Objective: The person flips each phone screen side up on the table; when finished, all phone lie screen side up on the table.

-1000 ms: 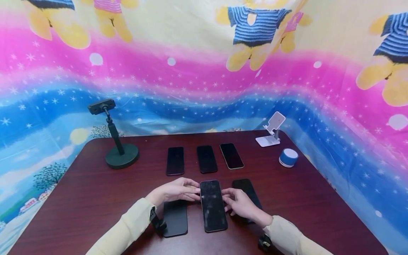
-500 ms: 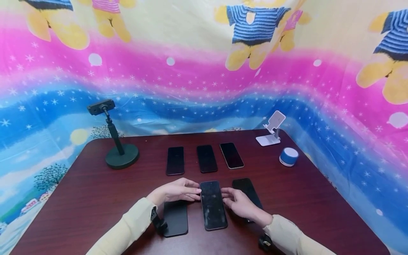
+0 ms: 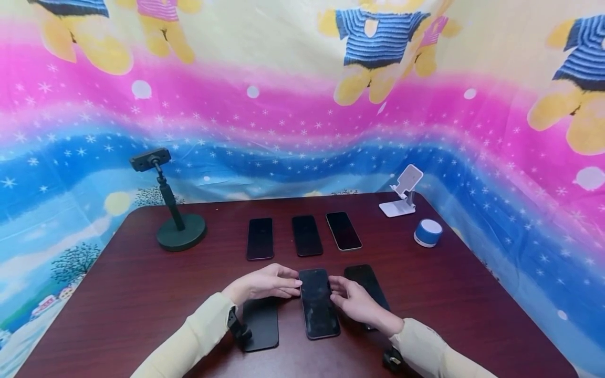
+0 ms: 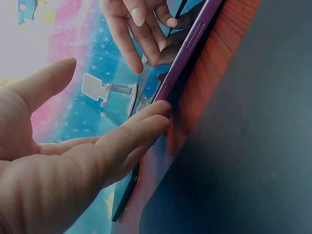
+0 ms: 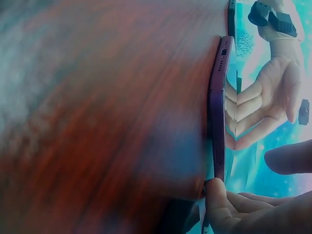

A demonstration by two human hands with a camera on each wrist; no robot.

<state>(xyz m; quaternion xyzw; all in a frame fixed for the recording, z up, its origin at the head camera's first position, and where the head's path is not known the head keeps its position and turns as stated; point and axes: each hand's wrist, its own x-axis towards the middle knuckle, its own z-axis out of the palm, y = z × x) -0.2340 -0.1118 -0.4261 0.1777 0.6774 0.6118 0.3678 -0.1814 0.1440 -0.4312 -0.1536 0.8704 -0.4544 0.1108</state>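
Note:
A dark smartphone (image 3: pixel 320 310) with a smudged screen lies face up between my two hands. My left hand (image 3: pixel 264 282) touches its left edge with extended fingertips; in the left wrist view the thumb stands away from the phone's purple side (image 4: pixel 195 36). On the opposite edge rest the fingertips of my right hand (image 3: pixel 355 300), its thumb also apart in the right wrist view. Beneath my left wrist is a matte black phone-shaped slab (image 3: pixel 262 328), partly covered. Another dark phone (image 3: pixel 367 282) lies partly behind my right hand.
Farther back lie a left phone (image 3: pixel 260 239), a middle phone (image 3: pixel 307 235) and a right phone (image 3: pixel 343 231). A dark green stand (image 3: pixel 181 231) is at the back left. A white phone stand (image 3: pixel 397 209) and a blue-and-white cylinder (image 3: pixel 427 234) are at the right.
The phone between my hands has shifted slightly right, and its near end sits a little farther from me. My left hand moved slightly right with it; the right hand barely moved.

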